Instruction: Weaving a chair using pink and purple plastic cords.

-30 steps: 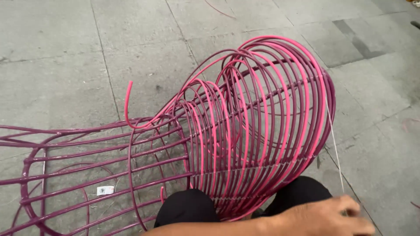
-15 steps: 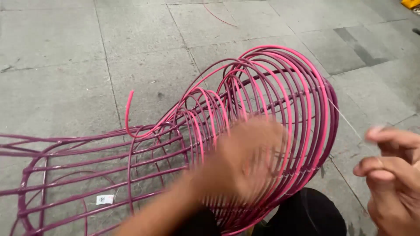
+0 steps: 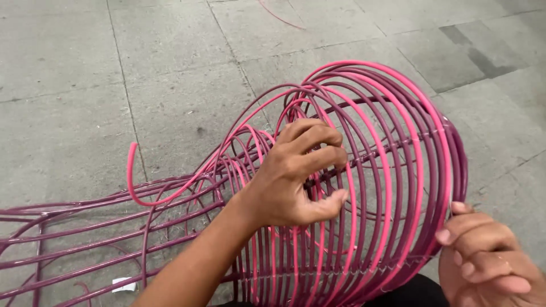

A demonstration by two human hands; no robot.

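A pink and maroon woven cane frame [image 3: 364, 170], shaped like a ribbed basket of curved hoops narrowing to a long neck at the left, lies on its side on the grey paved floor [image 3: 85, 74], directly beneath and in front of the person. The left hand [image 3: 298, 176] rests on top of the hoops near the middle of the frame, its fingers [image 3: 318, 136] curled and hooked between the ribs, thumb pressed against a pink hoop, so it is closed in a grip on the cane. The right hand [image 3: 483, 256] sits at the frame's wide outer rim, low on the right, its fingers folded and touching the outermost hoop; whether it pinches anything cannot be told. A loose pink cane end [image 3: 132, 170] curls up to the left of the left hand. A small white tag [image 3: 123, 284] lies on the floor under the neck.
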